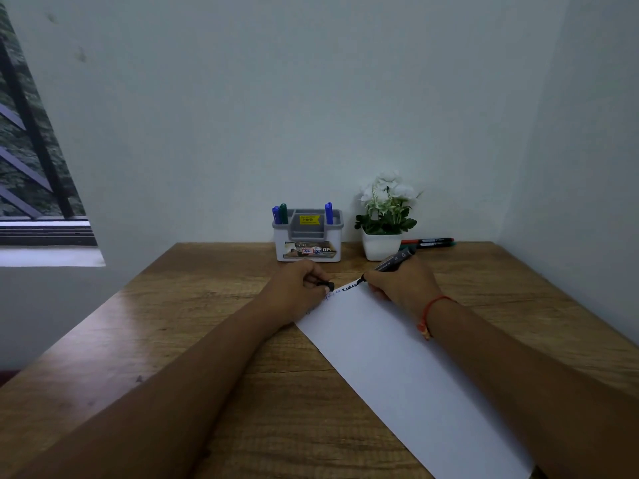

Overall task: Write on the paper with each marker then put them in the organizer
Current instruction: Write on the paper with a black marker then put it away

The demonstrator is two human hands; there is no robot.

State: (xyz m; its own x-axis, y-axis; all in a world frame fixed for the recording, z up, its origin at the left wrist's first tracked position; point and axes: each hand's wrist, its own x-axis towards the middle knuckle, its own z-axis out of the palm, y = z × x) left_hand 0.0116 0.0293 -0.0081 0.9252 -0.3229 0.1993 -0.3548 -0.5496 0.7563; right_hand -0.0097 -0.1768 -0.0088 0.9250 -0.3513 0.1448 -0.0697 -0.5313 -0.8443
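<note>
A white sheet of paper (390, 354) lies slanted on the wooden desk (193, 323), with handwriting along its far edge. My right hand (401, 285) grips a black marker (394, 262), its tip touching the paper's far edge beside black writing. My left hand (297, 288) rests on the paper's far left corner and pinches the black cap (326, 286). The white and grey organizer (308, 236) stands at the desk's back, holding two blue markers (275, 214) (329, 212) and a green marker (283, 213). Two more markers (428, 242) lie behind the plant pot.
A small white pot with white flowers (383, 219) stands right of the organizer. Walls close off the desk at the back and right. A barred window (31, 150) is at the left. A red thread bracelet (430, 312) circles my right wrist.
</note>
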